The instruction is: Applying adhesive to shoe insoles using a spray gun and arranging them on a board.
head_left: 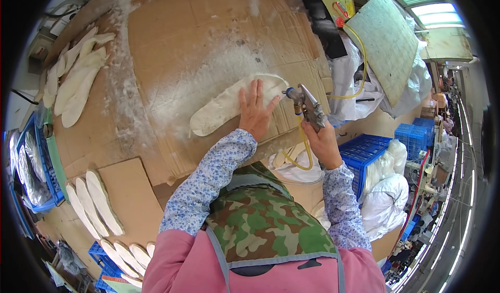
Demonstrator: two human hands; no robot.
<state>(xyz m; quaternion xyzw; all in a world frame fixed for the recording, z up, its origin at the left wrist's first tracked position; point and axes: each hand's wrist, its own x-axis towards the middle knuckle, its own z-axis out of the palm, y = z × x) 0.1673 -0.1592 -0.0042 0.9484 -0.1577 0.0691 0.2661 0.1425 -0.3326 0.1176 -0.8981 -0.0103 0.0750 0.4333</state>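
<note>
A cream insole (221, 107) lies slantwise on the cardboard-covered table (172, 48). My left hand (255, 111) rests flat on its upper part, fingers spread, pressing it against the cardboard. To the right, my right hand (323, 141) grips a metal spray gun (311, 108), its nozzle pointing left at the rounded end of the insole. From the gun's blue and brass fitting a yellow hose (307, 157) hangs and loops down. Whitish residue coats the cardboard around the insole.
More insoles lie in a pile (78, 79) at the left and in rows on a cardboard sheet (130, 189) at lower left. Blue crates (359, 155) with white bags stand at right. A yellow container (336, 1) and a grey board (385, 43) are at upper right.
</note>
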